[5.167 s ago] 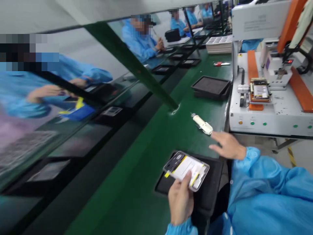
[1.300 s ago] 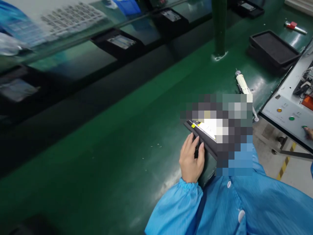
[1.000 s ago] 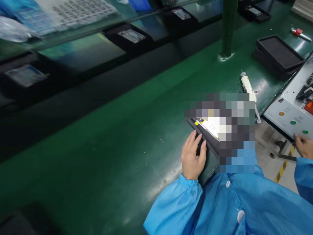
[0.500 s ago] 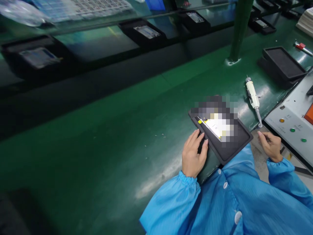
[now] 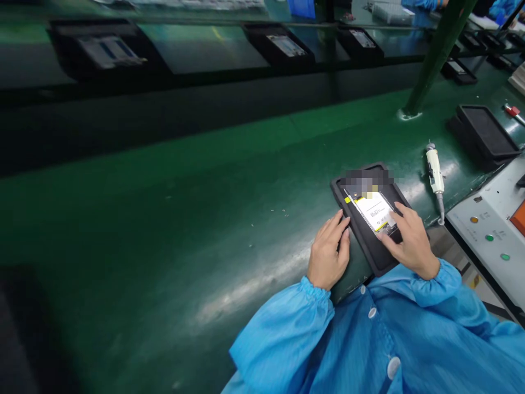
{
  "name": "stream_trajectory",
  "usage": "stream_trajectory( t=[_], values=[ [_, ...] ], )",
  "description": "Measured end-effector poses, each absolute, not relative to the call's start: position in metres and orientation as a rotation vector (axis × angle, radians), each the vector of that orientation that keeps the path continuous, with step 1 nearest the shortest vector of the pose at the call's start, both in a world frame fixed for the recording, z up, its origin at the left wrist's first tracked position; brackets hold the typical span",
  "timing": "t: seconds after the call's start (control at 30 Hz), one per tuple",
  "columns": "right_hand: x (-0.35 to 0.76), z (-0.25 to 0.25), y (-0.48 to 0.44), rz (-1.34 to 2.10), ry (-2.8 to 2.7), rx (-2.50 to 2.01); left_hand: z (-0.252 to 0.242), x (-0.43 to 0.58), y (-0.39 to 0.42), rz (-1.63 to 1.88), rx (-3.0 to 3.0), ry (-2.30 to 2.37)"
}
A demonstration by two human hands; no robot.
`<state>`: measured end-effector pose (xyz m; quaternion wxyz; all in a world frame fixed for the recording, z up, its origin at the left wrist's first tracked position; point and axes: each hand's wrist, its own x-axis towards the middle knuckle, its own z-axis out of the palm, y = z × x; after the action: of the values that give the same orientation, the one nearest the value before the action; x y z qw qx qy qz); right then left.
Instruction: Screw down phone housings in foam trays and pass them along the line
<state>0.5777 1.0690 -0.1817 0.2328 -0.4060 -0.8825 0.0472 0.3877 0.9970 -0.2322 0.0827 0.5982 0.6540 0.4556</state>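
A black tray lies at an angle at the near edge of the green bench. In it rests a flat device, which looks like an opened phone with a white-labelled battery edged in yellow; its far end is pixelated. My right hand is over the tray's right side, fingers and thumb spread at the device's lower right corner. Whether they press on it I cannot tell. Beside the tray's left edge, my left hand has its fingers stretched out, their tips close to the rim.
A white electric screwdriver lies right of the tray. Beyond it are stacked black trays and a grey control box with buttons. A green post rises from the bench. Along the back, more black trays hold devices.
My right hand has moved left from beside the tray to the device, its fingers opening out. My left hand stays by the tray's left edge. The camera view has shifted.
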Motion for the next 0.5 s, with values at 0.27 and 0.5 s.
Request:
stream_trajectory(
  t=[0.27,0.5],
  values=[
    [0.566,-0.188,1.068,-0.090,-2.639,-1.207,-0.231,0.388,0.996,1.344,1.864,1.961],
    [0.555,-0.184,1.075,-0.107,-2.687,-1.211,-0.234,0.387,0.997,1.340,1.832,1.943]
  ],
)
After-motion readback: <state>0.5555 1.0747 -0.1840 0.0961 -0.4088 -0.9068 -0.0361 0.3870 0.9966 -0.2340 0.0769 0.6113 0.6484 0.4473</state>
